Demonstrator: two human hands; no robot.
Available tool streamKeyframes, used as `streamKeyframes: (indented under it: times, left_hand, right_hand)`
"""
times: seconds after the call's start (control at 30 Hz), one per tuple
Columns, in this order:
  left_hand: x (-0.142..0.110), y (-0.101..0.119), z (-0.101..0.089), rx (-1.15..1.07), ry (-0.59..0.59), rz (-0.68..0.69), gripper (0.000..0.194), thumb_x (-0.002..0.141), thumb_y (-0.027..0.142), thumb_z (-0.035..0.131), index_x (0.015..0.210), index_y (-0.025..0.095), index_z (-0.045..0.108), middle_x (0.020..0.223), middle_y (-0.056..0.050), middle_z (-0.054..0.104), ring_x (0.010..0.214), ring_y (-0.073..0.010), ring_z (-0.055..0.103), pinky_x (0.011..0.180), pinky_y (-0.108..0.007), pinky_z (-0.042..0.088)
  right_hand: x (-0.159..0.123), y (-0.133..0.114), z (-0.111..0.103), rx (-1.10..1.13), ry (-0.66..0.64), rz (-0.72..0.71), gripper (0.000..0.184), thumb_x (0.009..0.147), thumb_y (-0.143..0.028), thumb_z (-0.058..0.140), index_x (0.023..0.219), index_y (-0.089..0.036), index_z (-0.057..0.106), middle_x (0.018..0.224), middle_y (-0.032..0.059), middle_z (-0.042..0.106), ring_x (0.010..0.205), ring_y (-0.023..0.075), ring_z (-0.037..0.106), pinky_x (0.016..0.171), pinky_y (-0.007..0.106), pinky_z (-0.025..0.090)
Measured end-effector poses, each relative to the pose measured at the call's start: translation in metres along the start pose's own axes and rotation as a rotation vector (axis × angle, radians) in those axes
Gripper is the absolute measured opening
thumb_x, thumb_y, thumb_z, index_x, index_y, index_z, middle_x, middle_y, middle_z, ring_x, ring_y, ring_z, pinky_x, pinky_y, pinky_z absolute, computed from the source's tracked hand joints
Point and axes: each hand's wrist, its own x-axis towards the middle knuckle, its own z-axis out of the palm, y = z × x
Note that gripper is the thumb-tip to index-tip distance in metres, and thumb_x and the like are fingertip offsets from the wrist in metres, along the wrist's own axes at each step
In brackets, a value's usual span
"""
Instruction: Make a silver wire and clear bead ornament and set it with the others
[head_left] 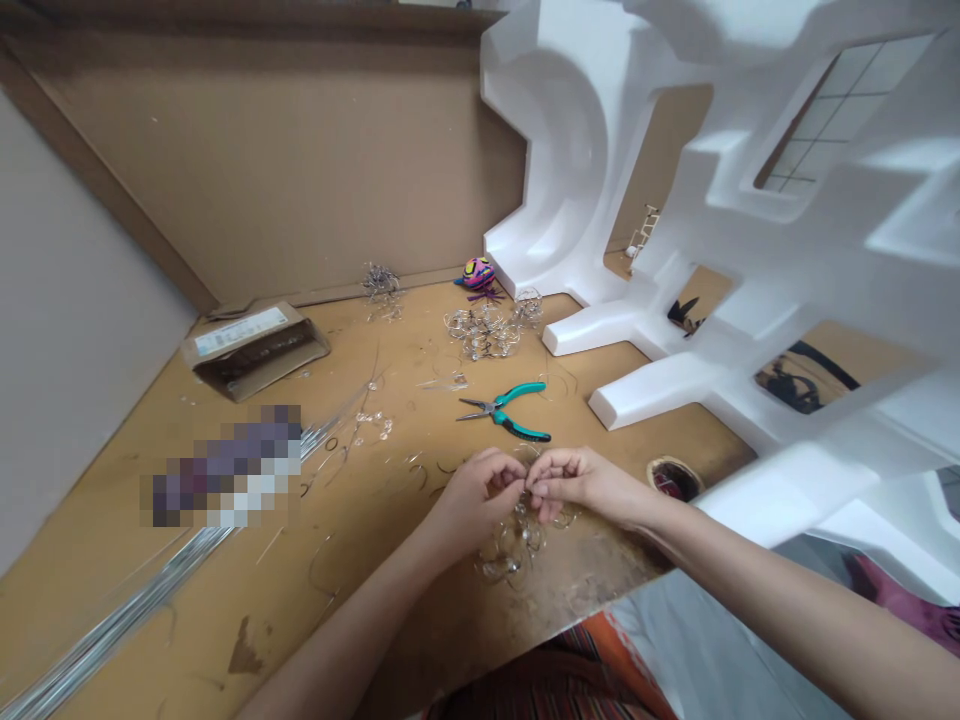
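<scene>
My left hand [487, 487] and my right hand [574, 482] meet near the table's front edge, thumbs and fingers pinched together almost tip to tip. Between and below them hangs a tangle of thin beaded wire [517, 548], curled into loops with clear beads. The exact spot they pinch is hidden by the fingertips. Just beyond the hands lie needle-nose pliers [501, 408] with teal handles, jaws slightly apart and pointing left. Loose clear beads [373, 425] and short wire bits lie to the left of the pliers.
Coiled beaded wire pieces [484, 332] sit farther back, near a colourful patterned item [478, 273]. A bundle of straight wires [150, 600] runs along the left, beside a pixelated object. An open cardboard box [255, 345] stands back left. White moulded plastic [720, 440] and a round roll [673, 480] flank the right.
</scene>
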Motion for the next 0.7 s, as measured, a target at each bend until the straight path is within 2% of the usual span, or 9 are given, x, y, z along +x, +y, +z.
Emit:
streamKeyframes:
  times: [0.17, 0.27, 0.47, 0.7]
  left_hand:
    - [-0.0009, -0.0014, -0.0039, -0.068, -0.101, -0.033, 0.01, 0.073, 0.019, 0.053, 0.076, 0.016, 0.062, 0.076, -0.001, 0.057, 0.071, -0.0123, 0.052, 0.065, -0.024, 0.042]
    - [-0.0001, -0.0025, -0.0049, -0.081, -0.114, -0.038, 0.009, 0.071, 0.018, 0.054, 0.075, 0.016, 0.061, 0.074, -0.001, 0.057, 0.07, -0.0119, 0.051, 0.064, -0.023, 0.042]
    - [-0.0013, -0.0015, -0.0033, -0.189, -0.155, -0.142, 0.007, 0.068, 0.017, 0.056, 0.073, 0.014, 0.06, 0.065, 0.001, 0.055, 0.061, -0.0093, 0.047, 0.057, -0.021, 0.039]
    - [-0.0004, -0.0042, 0.0019, -0.227, -0.101, -0.16, 0.003, 0.068, 0.017, 0.055, 0.069, 0.014, 0.057, 0.064, 0.001, 0.055, 0.059, -0.0097, 0.048, 0.056, -0.022, 0.039]
  right_hand:
    - [-0.0022, 0.0017, 0.0003, -0.003, -0.01, -0.003, 0.029, 0.069, -0.039, 0.067, 0.082, -0.014, 0.059, 0.072, 0.0014, 0.064, 0.062, 0.0123, 0.063, 0.061, 0.028, 0.05]
    - [-0.0021, 0.0015, 0.0004, 0.003, -0.011, 0.003, 0.03, 0.069, -0.039, 0.067, 0.083, -0.014, 0.059, 0.073, 0.0016, 0.064, 0.062, 0.0128, 0.064, 0.061, 0.028, 0.05]
    - [-0.0004, -0.0001, 0.0018, -0.007, -0.005, -0.004, 0.029, 0.069, -0.037, 0.068, 0.081, -0.013, 0.058, 0.068, 0.001, 0.064, 0.06, 0.0121, 0.063, 0.06, 0.027, 0.05]
    - [0.0011, 0.0016, 0.0042, -0.005, 0.022, 0.0, 0.027, 0.069, -0.035, 0.067, 0.079, -0.012, 0.058, 0.068, 0.0019, 0.065, 0.059, 0.0119, 0.064, 0.059, 0.027, 0.05]
